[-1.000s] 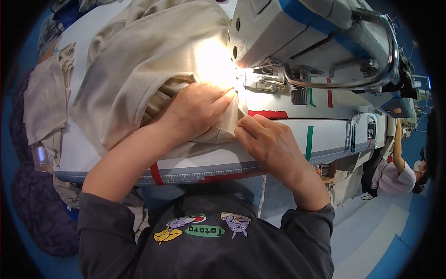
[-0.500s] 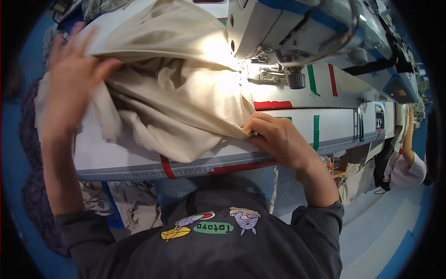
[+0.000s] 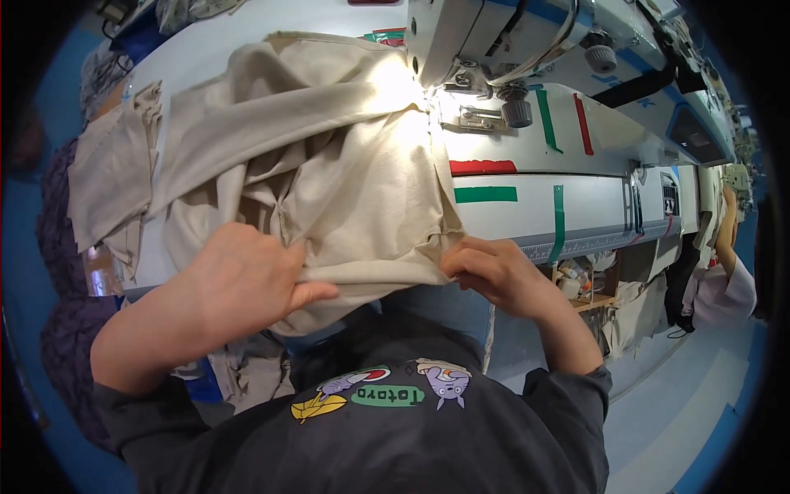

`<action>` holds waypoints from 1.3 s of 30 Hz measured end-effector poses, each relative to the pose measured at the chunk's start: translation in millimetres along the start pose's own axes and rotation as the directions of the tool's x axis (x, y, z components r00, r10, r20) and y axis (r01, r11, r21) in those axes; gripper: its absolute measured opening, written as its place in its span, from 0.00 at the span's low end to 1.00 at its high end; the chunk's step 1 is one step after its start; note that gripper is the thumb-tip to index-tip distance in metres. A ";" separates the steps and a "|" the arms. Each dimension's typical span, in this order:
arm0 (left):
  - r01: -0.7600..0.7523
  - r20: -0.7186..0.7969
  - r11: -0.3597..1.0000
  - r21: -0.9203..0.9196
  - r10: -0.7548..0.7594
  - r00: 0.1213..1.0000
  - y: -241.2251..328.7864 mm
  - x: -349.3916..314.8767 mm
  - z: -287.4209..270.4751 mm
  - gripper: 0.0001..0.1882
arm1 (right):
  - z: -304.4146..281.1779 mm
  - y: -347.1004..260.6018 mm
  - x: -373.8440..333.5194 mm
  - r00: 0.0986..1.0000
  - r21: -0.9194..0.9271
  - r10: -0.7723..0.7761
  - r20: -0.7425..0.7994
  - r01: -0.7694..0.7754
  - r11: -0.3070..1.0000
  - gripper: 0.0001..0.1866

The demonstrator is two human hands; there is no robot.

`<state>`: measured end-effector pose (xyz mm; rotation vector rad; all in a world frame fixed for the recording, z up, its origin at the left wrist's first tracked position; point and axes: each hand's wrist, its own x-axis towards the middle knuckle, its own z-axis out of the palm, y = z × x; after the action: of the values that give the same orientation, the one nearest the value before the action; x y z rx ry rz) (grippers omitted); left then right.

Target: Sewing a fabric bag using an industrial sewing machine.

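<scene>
A large piece of beige fabric [image 3: 354,189] lies in folds across the white sewing table, its far right part under the lit needle area of a sewing machine [image 3: 485,90]. Its near edge hangs over the table's front. My left hand [image 3: 251,267] grips the fabric near that edge, thumb pointing right along a fold; the fingertips are hidden behind the cloth. At the right end of the same edge, my right hand [image 3: 490,267] pinches the fabric's corner between thumb and fingers.
Beige cut pieces [image 3: 115,173] are stacked on the table's left side. Red tape [image 3: 483,167] and green tape [image 3: 485,194] mark the tabletop right of the fabric. A small shelf with items [image 3: 584,284] sits below the table. Another person's sleeve [image 3: 720,292] shows at far right.
My left hand has come down from the upper left onto the fabric's near edge and grips it. The fabric has been drawn toward me, uncovering the stack at left. My right hand has shifted slightly nearer.
</scene>
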<state>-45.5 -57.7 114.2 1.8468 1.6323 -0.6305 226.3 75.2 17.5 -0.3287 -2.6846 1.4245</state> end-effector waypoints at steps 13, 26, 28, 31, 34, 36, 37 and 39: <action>-0.111 -0.533 0.979 -0.172 0.003 0.846 -36.1 53.1 32.3 0.44 | 10.0 -13.0 -1.3 0.980 -0.442 -0.193 -0.043 0.154 0.883 0.11; -0.097 -0.494 0.960 -0.261 -0.047 0.868 -69.7 83.4 10.1 0.47 | 3.1 -20.8 17.4 0.992 -0.549 -0.121 -0.030 0.085 0.832 0.08; -0.116 -0.520 0.961 -0.250 -0.032 0.854 -73.3 87.5 10.3 0.47 | 2.7 -21.2 21.0 0.992 -0.546 -0.117 -0.042 0.075 0.835 0.08; -0.154 -0.578 0.962 -0.224 -0.004 0.816 -80.7 91.3 13.4 0.48 | 2.1 -22.8 24.3 0.994 -0.528 -0.089 -0.056 0.047 0.848 0.09; -0.157 -0.577 0.953 -0.259 -0.022 0.817 -82.6 91.9 5.2 0.49 | -2.3 -21.5 31.1 0.995 -0.518 -0.086 -0.058 0.044 0.855 0.09; -0.135 -0.541 0.942 -0.308 -0.056 0.839 -85.5 94.4 -1.4 0.49 | -5.3 -19.7 35.8 0.997 -0.526 -0.068 -0.045 0.034 0.850 0.10; -0.118 -0.520 0.937 -0.329 -0.076 0.851 -88.1 97.6 -3.4 0.50 | -6.6 -17.9 38.2 0.997 -0.526 -0.067 -0.043 0.035 0.850 0.10; -0.083 -0.484 0.934 -0.348 -0.104 0.869 -91.7 102.4 -8.8 0.50 | -9.2 -14.1 42.9 0.997 -0.535 -0.063 -0.047 0.028 0.844 0.10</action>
<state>-122.7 28.1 39.0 1.8064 1.9208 0.1708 184.1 84.7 33.2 -0.3308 -2.9634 0.6053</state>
